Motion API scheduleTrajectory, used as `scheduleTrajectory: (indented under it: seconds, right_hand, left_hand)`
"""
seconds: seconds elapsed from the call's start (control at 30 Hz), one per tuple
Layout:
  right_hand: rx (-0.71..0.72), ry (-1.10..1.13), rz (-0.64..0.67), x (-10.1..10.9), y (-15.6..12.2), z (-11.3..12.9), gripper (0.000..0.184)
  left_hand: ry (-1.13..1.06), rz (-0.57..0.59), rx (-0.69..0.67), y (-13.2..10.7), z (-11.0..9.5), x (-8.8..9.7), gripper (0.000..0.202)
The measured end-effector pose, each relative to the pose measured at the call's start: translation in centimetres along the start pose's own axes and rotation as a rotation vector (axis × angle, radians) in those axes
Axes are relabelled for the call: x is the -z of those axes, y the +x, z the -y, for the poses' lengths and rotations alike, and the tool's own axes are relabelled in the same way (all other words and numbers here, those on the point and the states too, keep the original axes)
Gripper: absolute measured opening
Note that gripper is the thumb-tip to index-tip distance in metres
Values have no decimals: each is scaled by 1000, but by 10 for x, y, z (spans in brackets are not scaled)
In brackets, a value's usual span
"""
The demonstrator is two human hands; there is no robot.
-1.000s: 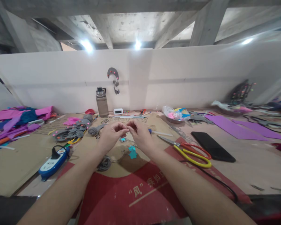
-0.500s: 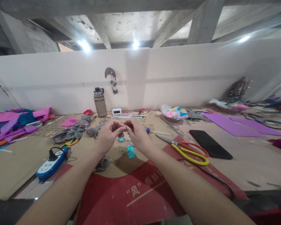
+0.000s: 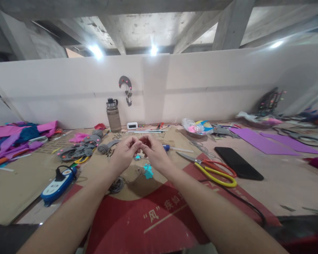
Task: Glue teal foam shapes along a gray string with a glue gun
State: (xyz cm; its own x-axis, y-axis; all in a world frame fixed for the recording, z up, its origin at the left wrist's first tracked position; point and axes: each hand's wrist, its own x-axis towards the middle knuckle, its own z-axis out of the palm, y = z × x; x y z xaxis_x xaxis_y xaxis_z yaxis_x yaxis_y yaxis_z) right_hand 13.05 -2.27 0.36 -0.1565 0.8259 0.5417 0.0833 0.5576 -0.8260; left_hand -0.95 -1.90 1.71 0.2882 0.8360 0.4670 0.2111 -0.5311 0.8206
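My left hand (image 3: 125, 152) and my right hand (image 3: 154, 151) meet over the middle of the cardboard, thumbs and fingertips pinched together. Whatever lies between the fingertips is too small and too hidden to make out. Just below them a small teal piece (image 3: 137, 157) shows, but I cannot tell whether it hangs from the fingers or lies on the cardboard. Nearer to me are teal cut-out shapes (image 3: 148, 171), close under my right wrist. A coil of grey yarn (image 3: 117, 185) sits beside my left forearm.
Scissors (image 3: 212, 170) with red and yellow handles lie right of my hands, beside a black phone (image 3: 238, 163). On the left are a blue power strip (image 3: 57, 186) and grey felt pieces (image 3: 81, 148). A bottle (image 3: 113, 117) stands by the wall, under a grey moon ornament (image 3: 125, 83).
My fingertips have drawn slightly closer together. The teal shapes under my right wrist look slightly shifted or turned. The rest of the table looks the same.
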Motion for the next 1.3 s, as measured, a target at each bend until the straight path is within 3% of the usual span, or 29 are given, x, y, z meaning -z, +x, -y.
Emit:
scheduleTrajectory:
  seconds: [0.1,0.23,0.47,0.63,0.73,0.83,0.9,1.0,1.13,1.3]
  right_hand:
    - [-97,327,90,-3,2,-3,26]
    - [-189,472,-2,0,5,-6,32]
    - [-151,358,50,1,6,-7,30]
    - [-133,251,48,-2,4,-7,21]
    - [-155,224,27,-1,5,-10,18]
    - [-231,190,-70,4,9,-17,18]
    - [-260,66,-116,9,12,-24,19]
    - [-161,-325,-56,12,12,-36,18]
    - [-120,-738,106,5,3,-49,18]
    - [-232,-935,250,-3,-5,-50,27]
  left_hand:
    - [-319,11,46,-1,-2,-4,28]
    - [-558,-41,85,2,-3,-3,25]
    - [-441,-58,73,7,0,0,21]
    - [-209,-95,17,3,-2,-3,22]
    - [-61,-167,10,1,-4,1,21]
    - [-57,-262,34,4,0,9,25]
    - [-42,-238,90,8,8,14,29]
    - [203,-43,207,14,27,19,28]
    - [597,58,101,14,52,19,12]
    - [737,226,153,10,65,17,7]
